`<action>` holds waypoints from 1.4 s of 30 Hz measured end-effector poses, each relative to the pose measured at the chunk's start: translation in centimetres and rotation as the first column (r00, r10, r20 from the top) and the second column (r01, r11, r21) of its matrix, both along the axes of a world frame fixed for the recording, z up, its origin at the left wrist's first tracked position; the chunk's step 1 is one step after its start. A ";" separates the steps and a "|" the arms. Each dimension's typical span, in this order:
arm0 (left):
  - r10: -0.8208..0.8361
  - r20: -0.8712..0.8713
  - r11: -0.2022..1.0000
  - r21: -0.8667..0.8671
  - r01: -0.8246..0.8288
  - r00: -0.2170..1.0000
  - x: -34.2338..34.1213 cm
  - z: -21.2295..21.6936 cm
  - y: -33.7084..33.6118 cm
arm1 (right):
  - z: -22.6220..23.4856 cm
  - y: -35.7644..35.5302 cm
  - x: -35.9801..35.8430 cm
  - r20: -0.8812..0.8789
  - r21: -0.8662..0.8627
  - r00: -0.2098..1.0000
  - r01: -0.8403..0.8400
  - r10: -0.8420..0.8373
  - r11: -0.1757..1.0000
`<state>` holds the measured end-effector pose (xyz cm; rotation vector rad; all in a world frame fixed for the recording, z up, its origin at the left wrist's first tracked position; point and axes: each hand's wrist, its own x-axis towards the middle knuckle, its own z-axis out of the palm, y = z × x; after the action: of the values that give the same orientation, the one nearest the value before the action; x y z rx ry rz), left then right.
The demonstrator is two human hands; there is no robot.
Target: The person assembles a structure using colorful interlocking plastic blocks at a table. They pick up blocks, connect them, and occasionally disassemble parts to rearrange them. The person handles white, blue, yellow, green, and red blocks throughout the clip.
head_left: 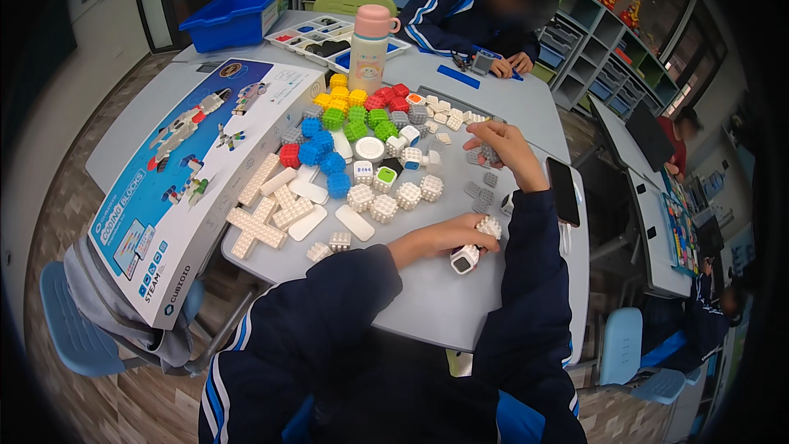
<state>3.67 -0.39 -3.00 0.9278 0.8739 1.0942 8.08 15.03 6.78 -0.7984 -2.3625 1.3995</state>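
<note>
My left hand is closed round white blocks at the near right of the table. A white cube with a dark square face shows below its fingers, and a white studded block at its fingertips. Farther back, my right hand hangs with bent fingers apart over small grey connector pieces. Something grey shows beneath its fingers; whether it touches them I cannot tell. To the left of the hands stand white studded cubes. Small white pieces lie just beyond my right hand.
Coloured blocks, white bars, a pink-lidded bottle, a large box and a blue bin fill the left and back. A phone lies at the right. Another person works across the table.
</note>
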 end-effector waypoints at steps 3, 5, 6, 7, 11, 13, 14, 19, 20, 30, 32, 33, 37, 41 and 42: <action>-0.015 -0.033 1.000 0.026 0.016 0.999 0.0 0.1 -0.1 | 0.6 -1.2 0.5 0.011 -0.068 0.992 -0.125 0.126 0.990; -0.018 -0.030 1.000 0.020 0.019 0.999 0.0 0.2 -0.2 | 0.6 -2.0 0.9 -0.031 -0.115 0.971 -0.240 0.238 0.964; -0.017 -0.037 1.000 0.001 0.017 0.999 0.0 0.3 -0.2 | 0.5 -2.5 1.0 -0.055 -0.134 0.952 -0.306 0.301 0.943; -0.014 -0.032 1.000 0.012 0.014 0.999 0.0 0.3 -0.3 | 0.6 -3.0 1.1 -0.048 -0.155 0.946 -0.324 0.321 0.933; -0.006 -0.032 1.000 0.026 0.007 0.999 0.0 0.4 -0.5 | 1.7 -5.0 1.2 0.116 -0.087 0.914 -0.379 0.388 0.921; -0.010 -0.030 0.999 0.031 0.011 1.000 -0.1 0.4 -0.6 | 2.0 -6.2 0.9 0.186 -0.056 0.905 -0.378 0.382 0.924; -0.013 -0.028 0.999 0.029 0.014 1.000 -0.1 0.3 -0.6 | 2.0 -6.8 0.5 0.196 -0.040 0.901 -0.388 0.388 0.921; -0.019 -0.024 0.999 0.049 0.020 1.000 -0.1 0.1 -0.4 | 0.1 -7.7 -1.1 0.089 0.130 0.864 -0.504 0.496 0.854; -0.013 -0.023 0.999 0.042 0.014 1.000 -0.1 0.1 -0.3 | -0.4 -7.4 -1.3 0.075 0.200 0.860 -0.509 0.505 0.837; 0.062 -0.032 0.998 0.033 -0.061 0.998 0.1 -0.5 -0.1 | -4.3 -2.7 -3.3 -0.144 0.579 0.989 0.058 0.032 0.813; 0.067 -0.002 0.998 0.016 -0.067 0.998 0.0 -0.6 0.1 | -4.7 -2.2 -3.9 -0.154 0.589 0.987 0.050 0.051 0.807; 0.070 0.008 0.998 0.000 -0.070 0.998 -0.1 -0.7 0.1 | -4.9 -1.9 -4.3 -0.150 0.598 0.986 0.028 0.078 0.801; 0.081 0.094 0.996 -0.043 -0.078 0.992 -0.3 -0.7 0.3 | -5.6 -1.3 -5.3 -0.171 0.589 0.969 -0.043 0.177 0.807; 0.123 0.087 0.991 -0.062 -0.118 0.989 -0.1 -0.8 0.2 | -5.9 -0.5 -5.0 -0.135 0.594 0.974 -0.066 0.180 0.802; 0.140 0.081 0.989 -0.061 -0.136 0.987 0.0 -0.8 0.1 | -5.8 -0.4 -4.8 -0.126 0.591 0.976 -0.071 0.179 0.803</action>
<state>3.63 -0.27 -3.79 0.7781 0.9043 1.2137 3.24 14.65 1.00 -0.3292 -2.5161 0.6536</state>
